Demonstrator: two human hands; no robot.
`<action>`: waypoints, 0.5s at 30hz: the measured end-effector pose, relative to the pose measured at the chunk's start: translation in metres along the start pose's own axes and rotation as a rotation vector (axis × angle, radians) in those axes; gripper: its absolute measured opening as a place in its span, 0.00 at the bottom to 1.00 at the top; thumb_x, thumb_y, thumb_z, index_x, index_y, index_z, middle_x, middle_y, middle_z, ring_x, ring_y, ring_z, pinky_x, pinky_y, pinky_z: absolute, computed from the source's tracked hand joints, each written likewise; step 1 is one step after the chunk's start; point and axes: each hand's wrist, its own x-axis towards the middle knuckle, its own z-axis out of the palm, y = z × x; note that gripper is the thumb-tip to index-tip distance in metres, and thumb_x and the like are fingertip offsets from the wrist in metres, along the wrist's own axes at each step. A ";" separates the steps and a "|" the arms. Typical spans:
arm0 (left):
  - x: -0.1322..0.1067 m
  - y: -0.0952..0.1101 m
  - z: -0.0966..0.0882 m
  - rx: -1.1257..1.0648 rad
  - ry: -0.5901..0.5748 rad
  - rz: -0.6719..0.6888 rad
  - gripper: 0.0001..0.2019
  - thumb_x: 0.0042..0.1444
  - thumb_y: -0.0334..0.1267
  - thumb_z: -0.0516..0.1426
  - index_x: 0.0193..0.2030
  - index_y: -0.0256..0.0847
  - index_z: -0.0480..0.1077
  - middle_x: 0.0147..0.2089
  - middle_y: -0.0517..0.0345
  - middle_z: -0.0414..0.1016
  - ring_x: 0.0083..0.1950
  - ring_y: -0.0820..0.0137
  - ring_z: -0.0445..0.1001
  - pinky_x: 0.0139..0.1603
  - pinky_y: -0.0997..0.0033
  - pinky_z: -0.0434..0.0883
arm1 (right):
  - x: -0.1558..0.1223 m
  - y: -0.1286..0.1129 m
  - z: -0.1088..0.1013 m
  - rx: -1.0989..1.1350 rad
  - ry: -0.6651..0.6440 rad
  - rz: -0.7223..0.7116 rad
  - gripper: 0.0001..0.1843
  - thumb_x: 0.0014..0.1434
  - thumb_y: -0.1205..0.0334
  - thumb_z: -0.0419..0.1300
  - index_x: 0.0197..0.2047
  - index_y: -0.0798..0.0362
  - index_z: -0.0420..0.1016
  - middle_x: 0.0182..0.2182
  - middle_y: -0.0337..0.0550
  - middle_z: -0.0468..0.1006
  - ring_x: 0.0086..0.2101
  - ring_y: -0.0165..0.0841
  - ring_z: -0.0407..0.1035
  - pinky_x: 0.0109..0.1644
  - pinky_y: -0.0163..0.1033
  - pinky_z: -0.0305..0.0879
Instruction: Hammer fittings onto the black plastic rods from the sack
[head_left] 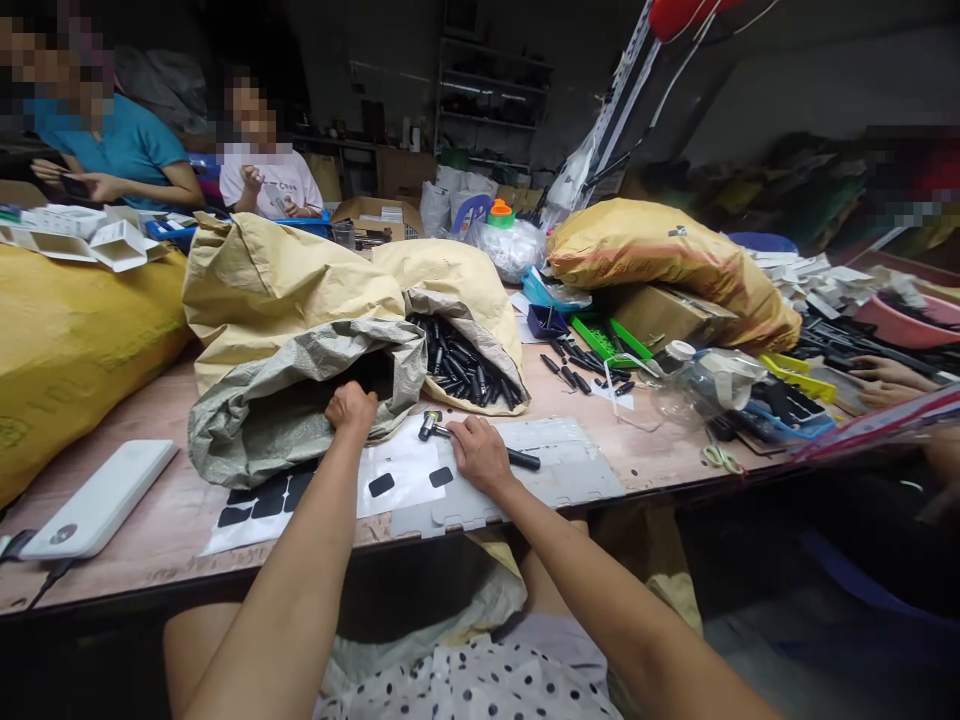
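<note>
My left hand (351, 408) is at the mouth of a tan paper sack (285, 280) with a grey lining. Its fingers are curled closed, and what they hold, if anything, is hidden. My right hand (480, 452) is closed over a black stick (523, 459) with a silver end (427, 426), lying low over a grey board (559, 450). Beside it on the table is a white backing sheet (405, 462) with two black rounded stickers (381, 485) apart from each other. More black stickers (270, 497) lie on the sheet, partly behind my left forearm.
A second sack (457, 270) holds many black cylindrical parts (465, 365). A white power bank (101, 498) lies at left. Loose black parts (574, 375), a green tray (611, 340), scissors (721, 458) and a bulging yellow sack (660, 255) are to the right. Two people sit opposite; another person's hands (892, 380) show at right.
</note>
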 end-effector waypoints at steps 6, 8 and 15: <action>-0.033 -0.016 -0.026 0.021 0.086 0.158 0.12 0.60 0.43 0.60 0.44 0.40 0.80 0.46 0.42 0.82 0.50 0.50 0.80 0.47 0.58 0.74 | 0.000 0.000 -0.002 0.003 0.002 0.002 0.15 0.69 0.65 0.56 0.55 0.47 0.79 0.42 0.48 0.75 0.44 0.40 0.65 0.45 0.41 0.61; -0.055 -0.027 -0.029 -0.102 0.017 0.320 0.12 0.59 0.46 0.61 0.44 0.43 0.80 0.41 0.51 0.82 0.44 0.57 0.79 0.44 0.63 0.73 | 0.000 -0.001 -0.002 0.006 0.009 0.002 0.16 0.69 0.66 0.55 0.54 0.47 0.79 0.42 0.48 0.75 0.44 0.41 0.65 0.46 0.41 0.61; -0.118 -0.057 0.007 -0.247 -0.290 0.615 0.05 0.55 0.41 0.64 0.38 0.45 0.81 0.37 0.56 0.81 0.43 0.61 0.75 0.47 0.62 0.72 | 0.000 0.000 -0.002 -0.003 -0.006 0.015 0.16 0.69 0.65 0.55 0.54 0.47 0.80 0.42 0.48 0.75 0.45 0.41 0.66 0.45 0.41 0.61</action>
